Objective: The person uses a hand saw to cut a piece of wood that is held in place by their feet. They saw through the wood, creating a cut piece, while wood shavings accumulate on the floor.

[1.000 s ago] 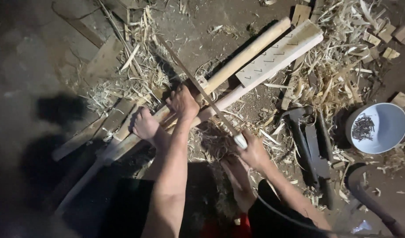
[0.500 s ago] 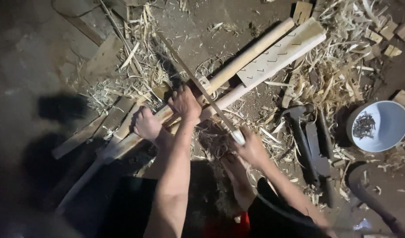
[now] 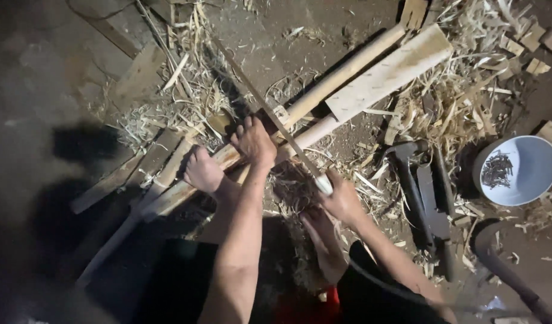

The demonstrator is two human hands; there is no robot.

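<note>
Dark dirt ground (image 3: 48, 78) fills the scene, strewn with pale wood shavings (image 3: 462, 102), thickest far right. A long flat plank (image 3: 389, 73) and a round pole (image 3: 345, 69) lie slanting from far right toward near left. A bare foot (image 3: 203, 171) presses on their near-left end. At right lie dark tools (image 3: 423, 192) and, beside them, a white bowl (image 3: 519, 171) holding small dark nails. The left hand (image 3: 254, 142) rests on the wood at centre, fingers curled down over it. The right hand (image 3: 342, 201) is clenched around the white handle of a saw (image 3: 276, 120), whose thin blade crosses the wood just beside the left hand.
</note>
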